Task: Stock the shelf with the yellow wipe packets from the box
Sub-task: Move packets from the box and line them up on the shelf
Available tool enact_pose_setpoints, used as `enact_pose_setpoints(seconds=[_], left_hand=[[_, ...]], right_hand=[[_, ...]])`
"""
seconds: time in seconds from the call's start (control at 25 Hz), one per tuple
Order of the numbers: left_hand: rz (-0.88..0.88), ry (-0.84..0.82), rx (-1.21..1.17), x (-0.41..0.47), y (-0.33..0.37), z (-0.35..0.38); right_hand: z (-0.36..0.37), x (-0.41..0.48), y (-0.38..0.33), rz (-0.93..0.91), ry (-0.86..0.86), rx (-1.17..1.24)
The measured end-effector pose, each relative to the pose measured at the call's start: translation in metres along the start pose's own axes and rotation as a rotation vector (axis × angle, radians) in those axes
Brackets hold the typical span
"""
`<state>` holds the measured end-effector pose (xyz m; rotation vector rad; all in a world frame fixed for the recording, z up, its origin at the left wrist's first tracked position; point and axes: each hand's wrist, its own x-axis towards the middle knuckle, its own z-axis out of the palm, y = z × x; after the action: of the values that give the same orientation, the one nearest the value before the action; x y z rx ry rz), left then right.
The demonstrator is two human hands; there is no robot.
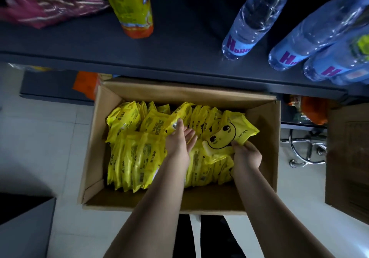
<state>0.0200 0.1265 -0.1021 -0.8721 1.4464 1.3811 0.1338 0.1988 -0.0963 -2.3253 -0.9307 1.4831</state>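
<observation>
No yellow packet is seen on the dark shelf (179,44), where one yellow-orange bottle (131,4) and at least three water bottles (253,18) are counted, so the stocking is judged barely begun. The single cardboard box (179,92) below is packed with upright wipe packets (135,154), too crowded to be counted. One face-printed packet (225,136) lying on top is pinched at its corner by the curled fingers of the right hand (247,156), while the left hand (179,140) is held flat against the rows with nothing grasped.

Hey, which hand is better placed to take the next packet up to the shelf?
Probably the right. The right hand pinches the face packet by its near edge, and that packet lies tilted on top of the rest in the box. The left hand is open, fingers straight, holding nothing.
</observation>
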Motion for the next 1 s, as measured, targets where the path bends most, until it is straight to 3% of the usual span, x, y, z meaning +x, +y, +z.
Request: enact_pose_setpoints(seconds=[0.2,0.32,0.52,0.68,1.0], left_hand=[[-0.253,0.048,-0.483,0.044,0.024,0.032],[-0.362,0.114,-0.573,0.067,0.026,0.033],[-0.315,0.038,-0.493,0.064,0.014,0.027],[-0.226,-0.112,-0.438,0.044,0.002,0.017],[-0.017,-0.225,0.117,-0.001,0.014,-0.047]], right_hand=[[0.011,0.022,0.001,-0.055,-0.044,0.052],[0.011,0.037,0.010,-0.043,-0.052,0.064],[0.006,0.038,0.017,0.002,-0.030,0.122],[-0.007,0.030,0.014,-0.079,-0.031,0.096],[-0.013,0.013,0.008,-0.106,0.007,0.099]])
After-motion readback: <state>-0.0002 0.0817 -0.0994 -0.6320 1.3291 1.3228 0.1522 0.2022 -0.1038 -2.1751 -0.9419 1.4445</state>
